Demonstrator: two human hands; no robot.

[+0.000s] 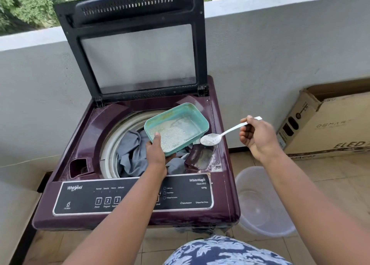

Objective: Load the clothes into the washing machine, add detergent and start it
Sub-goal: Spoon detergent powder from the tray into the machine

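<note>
R hand [258, 137] pinches spoon [224, 133] at handle end; heaped powder just past grip, above detergent tray [202, 156]. L hand [157, 151] clamps tub [176, 128] w/ detergent. Powder's loose, light, spills easy; keep bowl level.

Both forearms reached forward from the frame's bottom; the left hand [156, 154] gripped, the right hand [257, 137] pinched.
</note>
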